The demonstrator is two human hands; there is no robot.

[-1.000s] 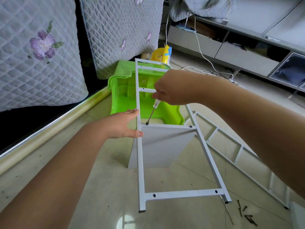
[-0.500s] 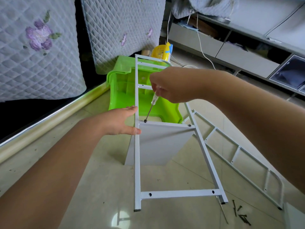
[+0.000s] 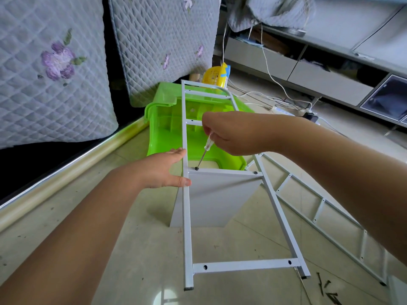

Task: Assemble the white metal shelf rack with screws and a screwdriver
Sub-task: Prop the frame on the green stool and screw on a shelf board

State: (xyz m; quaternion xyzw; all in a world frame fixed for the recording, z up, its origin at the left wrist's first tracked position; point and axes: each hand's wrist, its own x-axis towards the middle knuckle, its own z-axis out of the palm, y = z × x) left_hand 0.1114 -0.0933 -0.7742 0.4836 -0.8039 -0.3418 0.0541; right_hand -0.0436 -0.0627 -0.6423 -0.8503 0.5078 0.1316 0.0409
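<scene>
I see the white side frame [image 3: 187, 216] standing over the tiled floor [image 3: 136, 249], with a white shelf panel [image 3: 218, 199] hanging beneath its middle crossbar. My right hand [image 3: 229, 134] is curled round the clear handle of the screwdriver [image 3: 204, 151], whose tip sits on a dark screw [image 3: 196, 168] at the left end of that crossbar. A second screw [image 3: 255, 172] is seated at the crossbar's right end. My left hand [image 3: 165, 170] lies against the frame's left upright with fingers straight and thumb stretched across the rail, bracing rather than gripping (the fingertips past the rail are hidden). The lower crossbar [image 3: 244, 265] shows two holes. A second ladder-like side frame [image 3: 319, 210] lies flat on the floor to the right, and loose dark screws [image 3: 326, 289] lie near the frame's right foot. Behind the frame sit a green plastic bin [image 3: 167, 133] and a yellow basket [image 3: 214, 75].
</scene>
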